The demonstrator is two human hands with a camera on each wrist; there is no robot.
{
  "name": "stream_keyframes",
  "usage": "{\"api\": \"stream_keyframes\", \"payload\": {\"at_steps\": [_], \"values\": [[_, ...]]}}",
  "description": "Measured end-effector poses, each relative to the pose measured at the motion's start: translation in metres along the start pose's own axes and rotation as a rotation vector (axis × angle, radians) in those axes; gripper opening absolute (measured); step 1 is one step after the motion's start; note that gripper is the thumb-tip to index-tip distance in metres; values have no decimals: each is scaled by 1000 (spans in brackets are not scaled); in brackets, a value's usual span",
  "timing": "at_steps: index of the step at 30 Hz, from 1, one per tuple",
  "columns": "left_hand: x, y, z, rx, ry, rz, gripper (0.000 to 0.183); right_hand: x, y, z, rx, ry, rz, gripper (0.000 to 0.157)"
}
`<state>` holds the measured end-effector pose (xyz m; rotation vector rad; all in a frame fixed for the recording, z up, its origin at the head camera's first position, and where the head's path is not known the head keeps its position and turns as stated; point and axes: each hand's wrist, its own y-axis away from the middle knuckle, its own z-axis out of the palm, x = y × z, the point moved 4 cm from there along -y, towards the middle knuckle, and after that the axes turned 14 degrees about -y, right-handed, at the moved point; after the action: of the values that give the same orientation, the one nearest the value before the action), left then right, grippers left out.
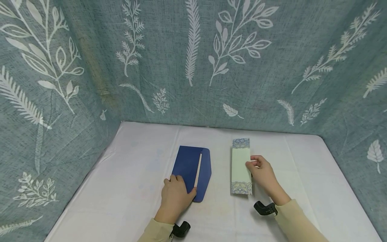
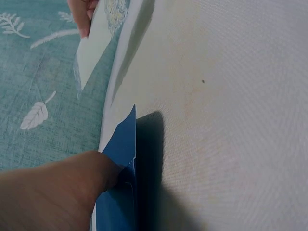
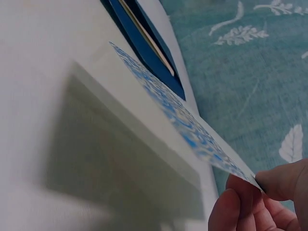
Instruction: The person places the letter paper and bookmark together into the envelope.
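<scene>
My left hand [image 1: 176, 195] grips the near end of a dark blue envelope [image 1: 186, 161], thumb at its opening on the right side. The envelope's pointed flap [image 1: 206, 171] is folded out to the right. A narrow cream strip [image 1: 198, 169] shows along the opening. To the right, my right hand [image 1: 263, 172] pinches the long right edge of a pale green folded sheet of paper [image 1: 240, 164] between thumb and fingers. Blue lace-like patterned bands cross both its ends. In the right wrist view the patterned paper [image 3: 168, 110] is raised and tilted, its shadow on the cloth below.
A white cloth [image 1: 121, 188] covers the table. Teal curtains [image 1: 169, 67] with white leaf prints hang behind it and along both sides. Each wrist wears a black camera mount, such as the right one [image 1: 264, 208].
</scene>
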<state>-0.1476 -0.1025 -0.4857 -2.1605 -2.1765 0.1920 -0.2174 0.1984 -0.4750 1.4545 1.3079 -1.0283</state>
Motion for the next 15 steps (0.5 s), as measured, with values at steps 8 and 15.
{"api": "stream_keyframes", "payload": {"at_steps": [8, 15], "values": [[0, 1, -2, -11, -7, -3, 79, -1, -1, 16, -25, -39, 7, 39], [1, 0, -1, -11, -7, -4, 79, -3, 1, 31, -43, -98, 14, 39]]}}
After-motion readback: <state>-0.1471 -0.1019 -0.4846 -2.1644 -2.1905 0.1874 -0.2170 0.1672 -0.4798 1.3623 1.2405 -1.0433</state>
